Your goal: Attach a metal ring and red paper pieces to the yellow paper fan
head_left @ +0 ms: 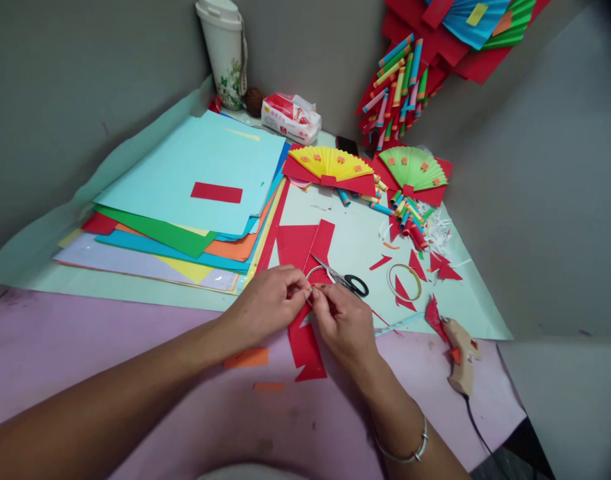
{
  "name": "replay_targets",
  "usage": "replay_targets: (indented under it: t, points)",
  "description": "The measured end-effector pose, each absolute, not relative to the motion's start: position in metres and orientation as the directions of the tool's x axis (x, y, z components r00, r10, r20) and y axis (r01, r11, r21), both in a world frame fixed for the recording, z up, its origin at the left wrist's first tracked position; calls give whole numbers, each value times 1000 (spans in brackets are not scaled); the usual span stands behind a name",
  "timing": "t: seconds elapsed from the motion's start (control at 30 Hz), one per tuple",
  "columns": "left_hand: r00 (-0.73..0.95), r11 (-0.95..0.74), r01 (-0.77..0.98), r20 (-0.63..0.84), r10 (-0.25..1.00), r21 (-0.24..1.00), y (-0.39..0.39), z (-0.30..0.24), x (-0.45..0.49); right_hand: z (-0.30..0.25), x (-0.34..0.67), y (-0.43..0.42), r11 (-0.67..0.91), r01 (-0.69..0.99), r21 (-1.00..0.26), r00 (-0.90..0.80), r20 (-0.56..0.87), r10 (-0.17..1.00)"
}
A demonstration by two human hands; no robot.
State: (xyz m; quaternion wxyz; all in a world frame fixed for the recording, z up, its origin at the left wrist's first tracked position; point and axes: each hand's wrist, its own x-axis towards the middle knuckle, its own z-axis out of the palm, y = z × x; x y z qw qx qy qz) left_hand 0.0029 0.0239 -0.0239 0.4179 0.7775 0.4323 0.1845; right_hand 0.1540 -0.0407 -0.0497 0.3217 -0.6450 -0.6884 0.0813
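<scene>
My left hand [270, 293] and my right hand [343, 320] meet at the fingertips, both closed in a pinch. A thin white strip [315, 269] curves up from between them; its other end is hidden by the fingers. Just beyond my fingers lie scissors [338, 277] with black handles, on red paper [298, 247]. More cut red paper [308, 347] shows below and between my hands. Two orange paper strips [246, 359] rest on the pink surface near my left wrist.
Coloured paper sheets [185, 167] are stacked at left. Yellow [335, 163] and green [410, 168] paper fans lie behind. At right are a tape roll [418, 283], red scraps [443, 265] and a corded glue gun [463, 360]. A cup [225, 53] and tissue pack [291, 119] stand against the wall.
</scene>
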Motion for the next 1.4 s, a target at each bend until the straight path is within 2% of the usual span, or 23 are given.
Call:
replay_targets:
  t: [0.23, 0.47, 0.8, 1.23, 1.4]
  points:
    - [560, -305, 533, -59, 826, 789, 23, -24, 3, -47, 156, -41, 195, 806, -560, -10, 317, 948]
    - [564, -341, 539, -29, 826, 770, 24, -23, 3, -50, 156, -41, 207, 818, -537, -9, 348, 937]
    - [536, -238, 526, -101, 838, 817, 24, -22, 2, -50, 155, -39, 195, 811, -551, 9, 345, 939]
    - [527, -145, 479, -151, 837, 866, 26, -25, 1, -49, 153, -41, 196, 845, -498, -1, 365, 931]
    - [519, -84, 463, -193, 832, 882, 27, -24, 1, -49, 154, -41, 194, 828, -527, 5, 353, 936]
